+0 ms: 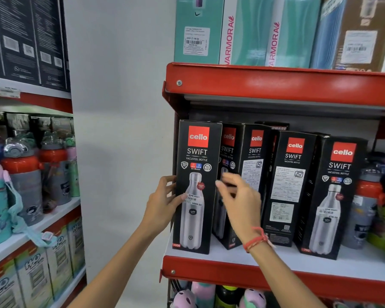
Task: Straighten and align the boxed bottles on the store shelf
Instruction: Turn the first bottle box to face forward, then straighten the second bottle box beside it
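Several black Cello Swift bottle boxes stand on the white shelf [231,254] with a red front edge. The leftmost box [197,185] faces forward at the shelf's left end. My left hand [165,203] grips its left side, thumb on the front face. My right hand [238,196], blurred, hovers with fingers apart in front of the second box [226,152], just right of the leftmost box; contact is unclear. A third box [255,161] and a fourth box [287,185] are turned at an angle, side panels outward. The rightmost box [333,196] faces front, slightly angled.
Teal and brown boxes [249,32] fill the red shelf above. Loose coloured bottles [369,207] stand right of the black boxes. A white wall [120,107] separates this unit from a left rack with kids' bottles [22,178] and boxed bottles below.
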Motion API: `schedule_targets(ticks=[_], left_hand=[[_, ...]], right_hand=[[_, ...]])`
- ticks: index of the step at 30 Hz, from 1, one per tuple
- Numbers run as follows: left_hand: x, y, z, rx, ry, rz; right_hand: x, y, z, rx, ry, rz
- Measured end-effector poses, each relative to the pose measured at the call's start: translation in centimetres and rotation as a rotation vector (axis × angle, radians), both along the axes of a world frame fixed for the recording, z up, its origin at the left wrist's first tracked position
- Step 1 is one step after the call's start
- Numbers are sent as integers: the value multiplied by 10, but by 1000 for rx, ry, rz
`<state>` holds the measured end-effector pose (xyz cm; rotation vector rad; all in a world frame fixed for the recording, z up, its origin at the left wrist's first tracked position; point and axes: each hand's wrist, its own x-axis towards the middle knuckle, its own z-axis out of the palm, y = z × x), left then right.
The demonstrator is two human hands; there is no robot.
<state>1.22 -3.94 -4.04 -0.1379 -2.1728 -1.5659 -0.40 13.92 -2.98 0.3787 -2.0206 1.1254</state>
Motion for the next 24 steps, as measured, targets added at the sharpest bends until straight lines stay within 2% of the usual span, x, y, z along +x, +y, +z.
schedule_targets(ticks=[2, 3, 7, 10, 15, 19, 24], left_hand=[[1, 0, -1, -15, 38, 70], [1, 0, -1, -16, 84, 130], [6, 15, 9, -36, 363, 358], [13, 38, 17, -76, 540, 360], [17, 78, 17, -72, 462, 82], [17, 104, 10, -47, 349, -6], [15, 129, 8, -131, 243, -24]], right_hand=[[-1, 11, 0, -67, 135, -142], [-4, 17, -1, -91, 132, -188], [-20, 34, -8, -21, -192, -205], [-26, 37, -12, 1, -312, -144], [-21, 46, -14, -61, -307, -107], [-7, 70, -18, -84, -277, -46], [7, 107, -14, -131, -230, 119]])
